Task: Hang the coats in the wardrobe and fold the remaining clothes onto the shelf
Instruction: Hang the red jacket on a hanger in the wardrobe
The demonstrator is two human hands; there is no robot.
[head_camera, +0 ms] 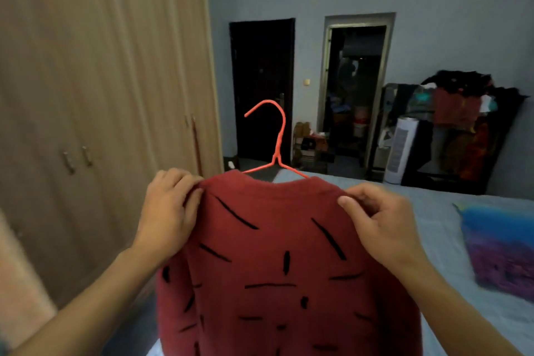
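A dark red knitted coat (274,269) with black dash marks hangs in front of me on a red wire hanger (278,136), whose hook rises above the collar. My left hand (170,211) pinches the coat's left shoulder. My right hand (378,220) pinches its right shoulder. Both hold the garment up over the near edge of the bed. The wardrobe (101,95) of light wood stands to my left with its doors shut. The hanger's lower bar is hidden inside the coat.
A bed with a pale blue sheet (433,225) lies ahead on the right, with a blue and purple fluffy cloth (500,246) on it. A dark door (261,89), an open doorway (357,89), a white tower fan (403,150) and a rack piled with clothes (462,130) stand at the far wall.
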